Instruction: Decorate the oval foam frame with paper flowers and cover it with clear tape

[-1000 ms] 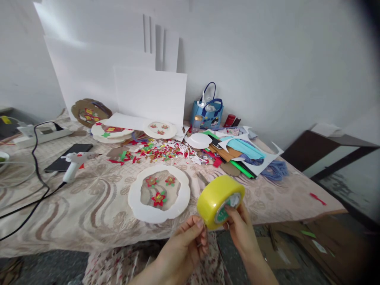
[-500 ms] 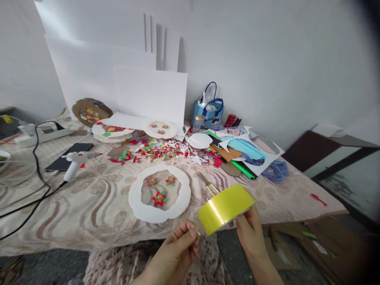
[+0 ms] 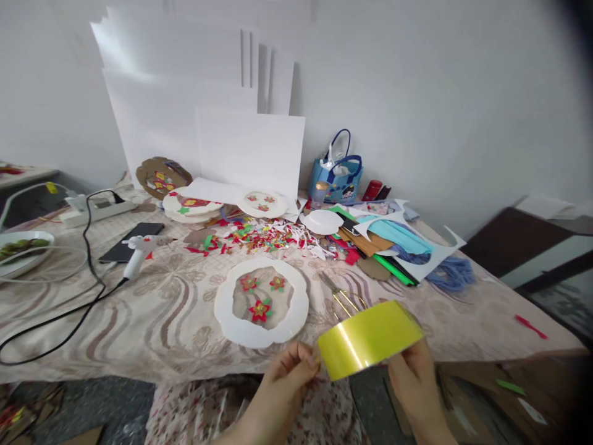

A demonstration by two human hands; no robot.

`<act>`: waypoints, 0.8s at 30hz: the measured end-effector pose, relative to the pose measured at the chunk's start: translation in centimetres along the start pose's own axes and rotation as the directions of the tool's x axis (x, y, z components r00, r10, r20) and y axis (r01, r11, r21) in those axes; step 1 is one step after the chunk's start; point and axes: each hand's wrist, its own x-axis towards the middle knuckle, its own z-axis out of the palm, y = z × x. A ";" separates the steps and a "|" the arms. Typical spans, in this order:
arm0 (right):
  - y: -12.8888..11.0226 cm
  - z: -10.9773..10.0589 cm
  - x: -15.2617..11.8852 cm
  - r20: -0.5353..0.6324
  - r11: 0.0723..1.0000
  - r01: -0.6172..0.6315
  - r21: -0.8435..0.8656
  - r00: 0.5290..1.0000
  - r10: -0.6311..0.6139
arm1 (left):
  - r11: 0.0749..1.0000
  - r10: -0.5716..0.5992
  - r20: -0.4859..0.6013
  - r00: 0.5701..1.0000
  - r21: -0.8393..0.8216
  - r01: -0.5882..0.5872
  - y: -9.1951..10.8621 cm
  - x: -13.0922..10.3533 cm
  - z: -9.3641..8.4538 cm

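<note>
My right hand [image 3: 414, 377] holds a wide roll of yellow packing tape [image 3: 370, 339] from below, above the table's front edge. At the roll's left side, the thumb and fingers of my left hand [image 3: 294, 374] are pinched together on what looks like the tape's end; the fingers mostly hide it. Just behind the roll lie gold-handled scissors [image 3: 343, 298], partly covered by it. To their left, a white scalloped ring [image 3: 228, 318] lies flat, with several red and green flowers [image 3: 260, 310] inside its opening.
A glue gun [image 3: 136, 256] with a black cord sits beside a dark phone-like slab [image 3: 130, 242] at left. Colourful scraps [image 3: 273, 233] are heaped mid-table. Felt sheets [image 3: 375, 238] lie to the right. White boards [image 3: 250, 148] and a blue bag [image 3: 340, 179] stand behind.
The view has turned slightly left, so things on the table appear further right. The tape roll sits flatter, less tilted. Both hands keep their grip.
</note>
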 end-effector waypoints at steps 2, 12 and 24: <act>-1.0 -0.2 0.1 0.049 0.985 0.135 -0.106 0.990 -0.131 | 0.999 0.037 -0.011 0.999 0.036 -0.037 0.3 -0.3 -0.1; -4.1 -2.9 3.5 0.385 0.595 0.639 -0.488 0.769 -0.510 | 0.832 0.304 0.044 0.952 0.475 -0.288 4.0 -1.2 -2.8; -0.7 -1.5 7.4 0.689 0.186 0.788 -0.586 0.606 -0.398 | 0.448 0.500 0.054 0.864 0.838 -0.312 10.7 -1.2 -8.1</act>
